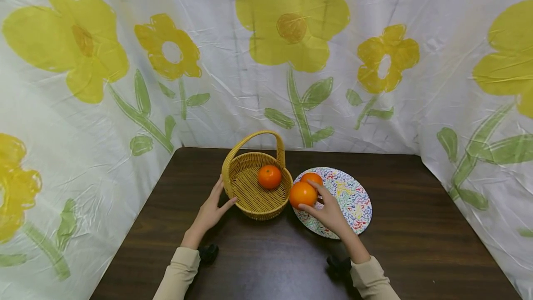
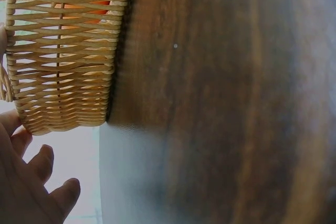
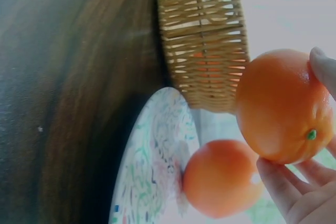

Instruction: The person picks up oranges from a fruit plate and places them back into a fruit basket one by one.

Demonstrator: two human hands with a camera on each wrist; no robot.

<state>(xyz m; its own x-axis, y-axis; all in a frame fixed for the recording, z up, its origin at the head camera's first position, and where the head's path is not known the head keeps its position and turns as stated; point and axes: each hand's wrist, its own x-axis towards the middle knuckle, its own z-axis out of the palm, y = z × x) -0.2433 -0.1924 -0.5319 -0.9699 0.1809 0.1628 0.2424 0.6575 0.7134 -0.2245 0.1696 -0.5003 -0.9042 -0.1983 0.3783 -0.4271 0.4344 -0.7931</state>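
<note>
No text, label, brand, number or sign can be read in any view

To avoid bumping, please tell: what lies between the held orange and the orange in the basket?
In the head view, the basket's right wall separates the held orange from the inner orange.

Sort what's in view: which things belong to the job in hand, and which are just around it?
In the job:
woven basket, touched by left grip
patterned plate
held orange fruit, in right grip
second orange fruit, on plate
third orange fruit, in basket

Just around:
dark table
flowered curtain
</note>
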